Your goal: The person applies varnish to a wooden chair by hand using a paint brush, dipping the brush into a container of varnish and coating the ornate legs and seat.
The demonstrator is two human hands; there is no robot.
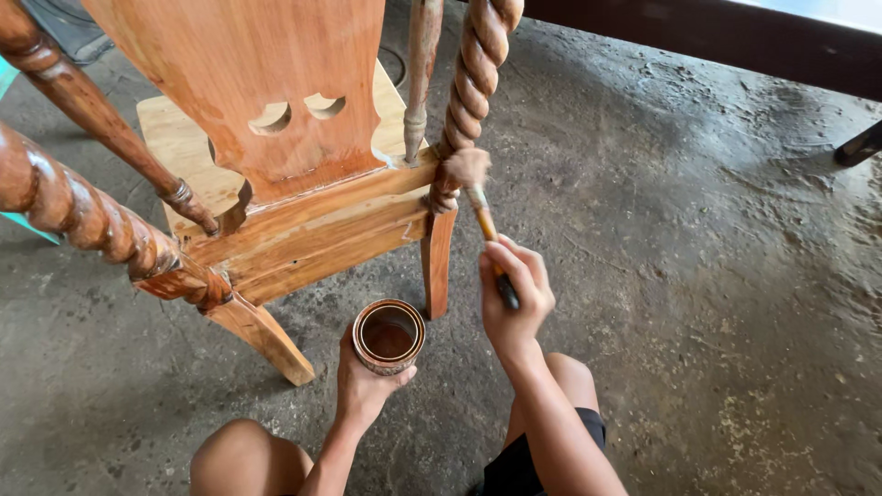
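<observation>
A rough grey concrete floor (pixel 717 276) fills most of the view, stained and scuffed, with a dark wooden beam (pixel 717 37) crossing the upper right corner. On the floor stands a wooden chair frame (pixel 303 220) with a glossy reddish-brown finish: a broad flat back panel (pixel 266 83) with scalloped cut-outs, plain rails beneath it, and several turned members. Two rope-twist spindles stand out, one (pixel 473 83) rising at the centre top and another (pixel 83 216) slanting in from the left edge. The person squats in front of the chair, bare knees showing at the bottom of the view. The right hand (pixel 513 298) is closed around the handle of a paintbrush (pixel 482 216), holding it tilted up and to the left; its bristles (pixel 464 168) touch the lower end of the central twisted spindle, just above the chair's square leg (pixel 437 262). The left hand (pixel 367 386) grips a small round tin (pixel 389 336) from below and behind, fingers wrapped around its side, keeping it upright just beside the chair leg and below the rail. The tin is open and holds a brown liquid, its rim and sides smeared with the same colour.
</observation>
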